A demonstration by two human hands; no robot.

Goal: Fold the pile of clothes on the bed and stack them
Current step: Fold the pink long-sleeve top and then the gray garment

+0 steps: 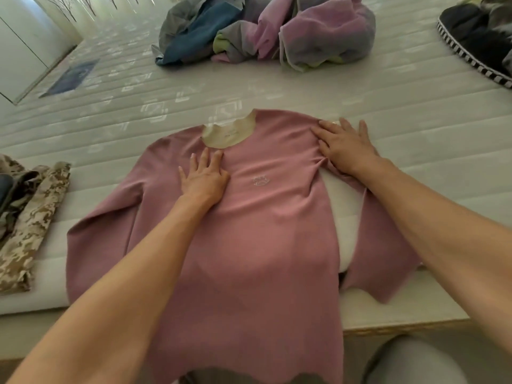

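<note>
Pink shirt (249, 217) lies flat beneath both hands.

Soft, even daylight fills the scene, brightest at the far left, where the wall washes out to near white. Shadows are faint (only thin, diffuse ones beneath the forearms). The wide lens bows the mattress (277, 87) quilting lines and stretches the near edges. Fine detail looks slightly soft throughout, without harsh glare.

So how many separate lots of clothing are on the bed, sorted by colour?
Pink top: 1
Camouflage garment: 1
Pastel pile: 1
Dark heap: 1
Total: 4
</note>
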